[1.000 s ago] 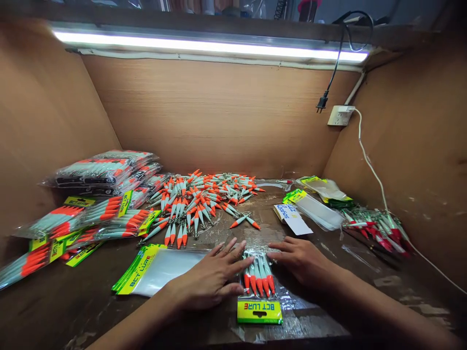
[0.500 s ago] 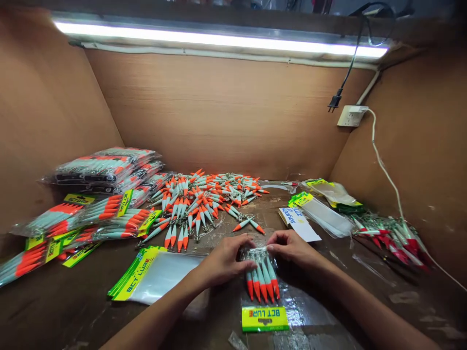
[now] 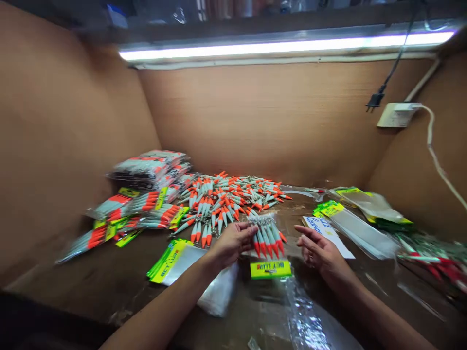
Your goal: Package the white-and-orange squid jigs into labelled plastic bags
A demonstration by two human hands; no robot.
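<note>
Over the counter, a lure packet hangs from one hand

Held just above the counter (image 3: 262, 313), the clear BCT LURE packet (image 3: 269, 240) shows a row of white-and-orange squid jigs, hooks at the far end, yellow-green header (image 3: 270, 269) toward the person. The left hand (image 3: 233, 243) pinches its left edge between thumb and fingers. The right hand (image 3: 323, 253) is apart to the other side, index finger extended, the rest loosely curled, gripping nothing visible.

With the grip on one side only, a slackened pinch could let the packet twist and drop. Whether the hook end is sealed cannot be told; if not, tilting might spill the jigs. The hooks could also pierce the film or prick the fingers.

Just behind lies the loose jig pile (image 3: 233, 199), whose nearest pieces could snag the packet. Flat header bags (image 3: 184, 262) lie beside the left forearm, which might drag them. Farther out are filled packets (image 3: 146, 214) on the left; on the right, a handwritten card (image 3: 324, 232) and red-and-white jigs (image 3: 438, 265).
</note>
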